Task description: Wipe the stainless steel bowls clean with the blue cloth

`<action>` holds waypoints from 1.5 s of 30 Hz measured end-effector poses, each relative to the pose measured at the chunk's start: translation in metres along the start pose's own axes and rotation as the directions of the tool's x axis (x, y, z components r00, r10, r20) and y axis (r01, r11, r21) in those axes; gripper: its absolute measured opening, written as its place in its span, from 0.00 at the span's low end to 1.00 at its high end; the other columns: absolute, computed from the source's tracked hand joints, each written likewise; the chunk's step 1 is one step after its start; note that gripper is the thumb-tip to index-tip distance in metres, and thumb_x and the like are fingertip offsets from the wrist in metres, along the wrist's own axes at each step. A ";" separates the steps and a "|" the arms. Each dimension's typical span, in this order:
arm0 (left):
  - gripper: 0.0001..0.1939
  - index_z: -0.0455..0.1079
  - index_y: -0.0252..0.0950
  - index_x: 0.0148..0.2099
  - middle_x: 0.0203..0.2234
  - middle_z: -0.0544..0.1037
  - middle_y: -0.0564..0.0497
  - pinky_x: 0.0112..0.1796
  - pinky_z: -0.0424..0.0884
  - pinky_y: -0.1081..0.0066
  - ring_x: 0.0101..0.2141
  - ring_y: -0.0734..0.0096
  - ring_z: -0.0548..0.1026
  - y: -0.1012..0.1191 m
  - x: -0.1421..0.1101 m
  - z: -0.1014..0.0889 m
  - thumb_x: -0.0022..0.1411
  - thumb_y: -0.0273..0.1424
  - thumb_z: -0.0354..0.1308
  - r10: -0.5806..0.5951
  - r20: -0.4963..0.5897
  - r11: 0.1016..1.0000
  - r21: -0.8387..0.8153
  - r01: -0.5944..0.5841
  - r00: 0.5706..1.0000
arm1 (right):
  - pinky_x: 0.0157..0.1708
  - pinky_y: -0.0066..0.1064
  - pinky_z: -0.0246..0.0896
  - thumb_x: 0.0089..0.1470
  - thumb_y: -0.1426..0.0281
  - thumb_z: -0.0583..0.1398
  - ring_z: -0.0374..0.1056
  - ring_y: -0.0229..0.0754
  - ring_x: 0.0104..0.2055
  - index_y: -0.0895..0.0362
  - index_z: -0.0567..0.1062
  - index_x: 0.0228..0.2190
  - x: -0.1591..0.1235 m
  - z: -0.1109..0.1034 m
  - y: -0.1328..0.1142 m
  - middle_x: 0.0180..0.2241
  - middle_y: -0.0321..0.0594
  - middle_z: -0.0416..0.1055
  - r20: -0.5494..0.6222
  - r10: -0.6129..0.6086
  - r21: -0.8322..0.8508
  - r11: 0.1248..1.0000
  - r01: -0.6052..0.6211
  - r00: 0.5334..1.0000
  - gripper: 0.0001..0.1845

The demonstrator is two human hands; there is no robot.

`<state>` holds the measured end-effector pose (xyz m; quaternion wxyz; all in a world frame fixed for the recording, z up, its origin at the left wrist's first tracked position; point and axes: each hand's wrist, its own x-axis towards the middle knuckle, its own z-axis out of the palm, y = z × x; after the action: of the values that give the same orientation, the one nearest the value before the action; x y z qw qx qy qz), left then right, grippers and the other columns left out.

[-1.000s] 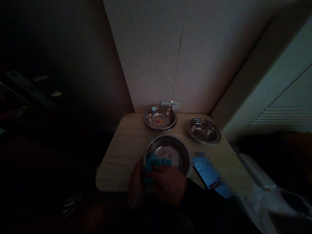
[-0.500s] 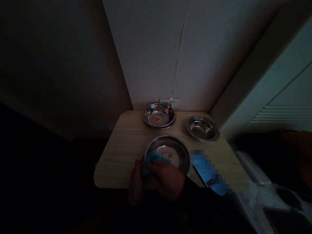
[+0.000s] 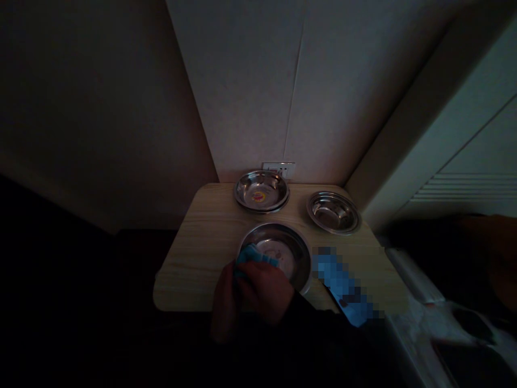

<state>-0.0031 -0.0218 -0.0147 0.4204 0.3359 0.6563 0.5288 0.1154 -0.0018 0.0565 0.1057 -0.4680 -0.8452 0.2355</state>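
My right hand (image 3: pixel 269 288) pinches a blue cloth (image 3: pixel 252 253) against the near left rim of a shiny metal bowl (image 3: pixel 288 256). My left hand (image 3: pixel 225 302) is curled at that same rim, touching the cloth; in the dark I cannot tell how tightly it closes. The bowl sits near the front edge of a pale wood table (image 3: pixel 202 242), with a wide strip of wood between it and the rounded left corner.

Behind it, a left stack (image 3: pixel 271 191) of bowls has a red and yellow sticker (image 3: pixel 258 197), its writing too small to read. A narrow gap parts stack and bowl. A right stack (image 3: pixel 337 213) lies near the table's right edge. A phone (image 3: pixel 345 291), its screen pixelated, slants just beside the bowl. A socket (image 3: pixel 286 170) is on the wall (image 3: pixel 250 108) behind.
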 end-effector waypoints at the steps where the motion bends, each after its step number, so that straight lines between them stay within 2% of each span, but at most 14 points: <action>1: 0.19 0.70 0.35 0.42 0.39 0.76 0.44 0.49 0.65 0.60 0.43 0.60 0.72 0.001 0.000 0.000 0.58 0.43 0.49 0.003 -0.003 1.000 0.015 -0.003 1.000 | 0.41 0.31 0.64 0.59 0.69 0.53 0.71 0.44 0.43 0.55 0.72 0.45 0.002 0.000 -0.001 0.41 0.41 0.74 -0.003 0.012 -0.009 1.000 -0.012 1.000 0.14; 5: 0.20 0.70 0.35 0.42 0.38 0.75 0.45 0.48 0.65 0.62 0.42 0.61 0.72 0.011 -0.002 0.002 0.59 0.43 0.46 0.028 0.012 0.999 0.041 -0.029 1.000 | 0.38 0.35 0.66 0.56 0.71 0.56 0.72 0.48 0.41 0.56 0.72 0.44 -0.007 -0.004 -0.005 0.39 0.43 0.75 0.070 -0.006 -0.052 0.999 0.009 0.998 0.14; 8: 0.19 0.69 0.35 0.42 0.40 0.75 0.45 0.46 0.65 0.62 0.42 0.62 0.72 0.017 -0.004 0.005 0.59 0.42 0.46 0.019 0.028 0.999 0.045 -0.021 0.999 | 0.40 0.37 0.66 0.55 0.73 0.56 0.71 0.49 0.43 0.56 0.72 0.44 -0.014 -0.009 -0.004 0.40 0.43 0.75 0.127 -0.044 -0.080 0.995 0.054 0.991 0.14; 14: 0.16 0.69 0.35 0.40 0.38 0.76 0.45 0.43 0.67 0.63 0.40 0.62 0.73 0.019 -0.004 0.003 0.58 0.41 0.48 0.006 -0.027 0.997 0.073 -0.004 1.000 | 0.39 0.38 0.67 0.54 0.72 0.56 0.72 0.50 0.42 0.62 0.67 0.49 -0.004 0.001 -0.005 0.43 0.49 0.74 0.027 0.030 -0.037 0.999 -0.029 0.999 0.20; 18: 0.18 0.68 0.35 0.42 0.34 0.76 0.47 0.37 0.69 0.65 0.34 0.64 0.74 0.017 -0.004 0.004 0.57 0.43 0.50 -0.029 -0.048 0.998 0.051 0.031 0.998 | 0.41 0.34 0.67 0.54 0.74 0.57 0.72 0.47 0.42 0.60 0.71 0.44 -0.010 -0.003 -0.004 0.40 0.45 0.75 0.084 -0.060 -0.076 0.995 0.067 0.995 0.14; 21: 0.19 0.67 0.35 0.43 0.33 0.76 0.49 0.34 0.68 0.67 0.32 0.67 0.73 0.016 -0.005 0.006 0.56 0.44 0.52 -0.046 -0.072 0.998 0.042 0.049 0.996 | 0.39 0.34 0.67 0.54 0.75 0.57 0.72 0.46 0.40 0.58 0.73 0.39 -0.024 -0.009 0.003 0.36 0.42 0.76 0.109 -0.130 -0.175 0.973 0.148 0.985 0.09; 24: 0.20 0.67 0.34 0.43 0.28 0.74 0.51 0.31 0.67 0.69 0.28 0.69 0.70 0.015 -0.008 0.007 0.55 0.45 0.52 -0.035 -0.090 0.997 0.058 0.041 0.995 | 0.39 0.36 0.67 0.55 0.75 0.58 0.72 0.45 0.36 0.58 0.73 0.34 -0.036 -0.010 0.013 0.32 0.39 0.76 0.065 -0.202 -0.269 0.939 0.212 0.977 0.05; 26: 0.21 0.67 0.35 0.44 0.27 0.74 0.51 0.30 0.67 0.69 0.27 0.69 0.70 0.015 -0.010 0.008 0.56 0.46 0.51 -0.010 -0.097 0.996 0.086 0.018 0.995 | 0.39 0.36 0.67 0.55 0.75 0.58 0.71 0.45 0.35 0.57 0.73 0.33 -0.038 -0.005 0.017 0.31 0.38 0.75 0.026 -0.245 -0.269 0.932 0.243 0.969 0.04; 31: 0.18 0.67 0.35 0.43 0.33 0.76 0.48 0.37 0.68 0.66 0.34 0.66 0.73 0.012 -0.013 0.008 0.59 0.43 0.49 0.117 -0.086 0.983 0.151 -0.103 0.989 | 0.39 0.33 0.68 0.54 0.75 0.58 0.71 0.45 0.39 0.60 0.72 0.40 -0.029 0.020 0.010 0.37 0.43 0.76 -0.146 -0.267 -0.183 0.954 0.239 0.953 0.10; 34: 0.18 0.66 0.35 0.42 0.30 0.76 0.49 0.34 0.69 0.67 0.30 0.67 0.73 0.013 -0.013 0.007 0.58 0.44 0.49 0.133 -0.093 0.983 0.139 -0.119 0.987 | 0.42 0.36 0.68 0.55 0.76 0.57 0.72 0.44 0.38 0.61 0.73 0.40 -0.027 0.030 0.008 0.38 0.44 0.76 -0.252 -0.287 -0.202 0.949 0.240 0.924 0.09; 38: 0.22 0.66 0.34 0.45 0.26 0.75 0.50 0.27 0.68 0.69 0.24 0.68 0.71 0.015 -0.014 0.008 0.58 0.46 0.49 0.093 -0.105 0.990 0.117 -0.081 0.990 | 0.48 0.41 0.64 0.58 0.77 0.54 0.72 0.43 0.38 0.59 0.74 0.38 -0.045 0.017 0.029 0.36 0.42 0.77 -0.218 -0.393 -0.295 0.899 0.324 0.893 0.09; 42: 0.21 0.66 0.34 0.46 0.34 0.77 0.46 0.34 0.70 0.68 0.33 0.65 0.75 0.015 -0.016 0.012 0.59 0.45 0.49 0.138 -0.127 0.986 0.108 -0.125 0.982 | 0.50 0.43 0.63 0.59 0.77 0.53 0.71 0.43 0.41 0.58 0.74 0.39 -0.063 0.004 0.051 0.38 0.42 0.77 -0.190 -0.449 -0.357 0.860 0.365 0.873 0.11; 45: 0.20 0.66 0.34 0.45 0.35 0.77 0.45 0.37 0.69 0.67 0.35 0.64 0.75 0.016 -0.017 0.013 0.59 0.44 0.48 0.169 -0.122 0.978 0.140 -0.152 0.978 | 0.49 0.42 0.64 0.60 0.77 0.52 0.71 0.44 0.43 0.59 0.74 0.41 -0.059 0.017 0.046 0.39 0.44 0.76 -0.265 -0.451 -0.329 0.873 0.359 0.853 0.13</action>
<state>0.0160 -0.0284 0.0034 0.3087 0.3785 0.6867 0.5384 0.1747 -0.0352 0.0215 0.2303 -0.3204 -0.9188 0.0086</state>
